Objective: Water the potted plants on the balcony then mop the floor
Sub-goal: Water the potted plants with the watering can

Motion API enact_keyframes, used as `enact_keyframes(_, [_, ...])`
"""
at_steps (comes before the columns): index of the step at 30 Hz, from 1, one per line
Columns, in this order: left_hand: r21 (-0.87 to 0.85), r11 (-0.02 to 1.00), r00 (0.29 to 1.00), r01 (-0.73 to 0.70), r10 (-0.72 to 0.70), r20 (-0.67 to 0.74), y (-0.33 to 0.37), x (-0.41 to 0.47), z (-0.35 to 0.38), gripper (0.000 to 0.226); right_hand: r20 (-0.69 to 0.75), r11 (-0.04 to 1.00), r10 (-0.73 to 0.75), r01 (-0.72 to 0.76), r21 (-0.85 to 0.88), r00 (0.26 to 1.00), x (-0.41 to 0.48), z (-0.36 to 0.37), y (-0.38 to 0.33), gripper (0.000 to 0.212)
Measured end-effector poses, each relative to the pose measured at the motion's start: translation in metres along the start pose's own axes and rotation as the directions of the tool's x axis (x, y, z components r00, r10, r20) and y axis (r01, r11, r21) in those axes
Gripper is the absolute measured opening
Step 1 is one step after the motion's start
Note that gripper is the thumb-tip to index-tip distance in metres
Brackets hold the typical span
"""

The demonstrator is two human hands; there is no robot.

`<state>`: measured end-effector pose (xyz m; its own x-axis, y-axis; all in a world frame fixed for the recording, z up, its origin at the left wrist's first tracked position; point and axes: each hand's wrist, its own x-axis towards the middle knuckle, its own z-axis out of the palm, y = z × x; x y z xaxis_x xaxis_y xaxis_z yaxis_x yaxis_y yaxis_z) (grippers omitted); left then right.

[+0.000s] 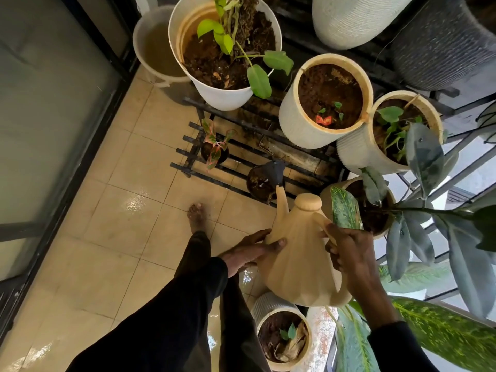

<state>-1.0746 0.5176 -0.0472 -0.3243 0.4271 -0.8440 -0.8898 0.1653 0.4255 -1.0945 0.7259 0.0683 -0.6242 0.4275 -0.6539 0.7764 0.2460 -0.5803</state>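
- Where the beige tiled floor (pixel 128 237) spreads to the left of the hands, it shines wet, and a frosted glass door (pixel 48 116) in a dark frame bounds it farther left.
- Ahead of the hands a black slatted rack (pixel 241 157) stands low on the tiles. It bears two small dark pots: a pink-leaf pot (pixel 214 154) and a small pot (pixel 260 183).
- Beyond these stand a bucket (pixel 150 49) of murky water, a big white pot (pixel 225 76), a ribbed pot (pixel 303 124) and a second ribbed pot (pixel 359 151).
- A spotted leaf (pixel 345 208) crowds in just beside the right hand's knuckles, with grey-green leaves farther right.
- Below the can sits a low pot (pixel 284 336); a bare foot (pixel 197 214) is ahead of the left hand.
- Between the hands, the beige can (pixel 300 259) tilts forward, its dark spout tip over the small pot.
- The left hand (pixel 249 251) lies flat against the can's side, fingers straight and spread.
- The right hand (pixel 349 245) is curled round the can's handle.
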Motion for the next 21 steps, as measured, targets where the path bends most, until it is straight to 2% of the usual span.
enact_keyframes(7, [-0.004,1.0,1.0,0.006,-0.006,-0.009,0.002,-0.007,0.007,0.093,0.003,1.0,-0.013,0.013,0.014,1.0,-0.012,-0.01,0.015,0.036])
enact_keyframes(12, [0.005,1.0,0.999,0.009,-0.009,-0.049,0.001,-0.006,0.01,0.103,0.001,0.997,-0.074,0.074,0.028,0.997,-0.021,-0.013,0.035,0.047])
enact_keyframes(19, [0.061,0.998,0.998,-0.009,0.013,-0.067,0.007,-0.012,0.009,0.103,-0.001,0.984,-0.137,0.136,0.116,0.991,-0.028,-0.016,0.064,0.056])
enact_keyframes(21, [0.054,0.998,0.998,-0.014,0.018,-0.067,0.01,-0.015,0.01,0.1,-0.001,0.977,-0.154,0.153,0.148,0.988,-0.032,-0.016,0.069,0.064])
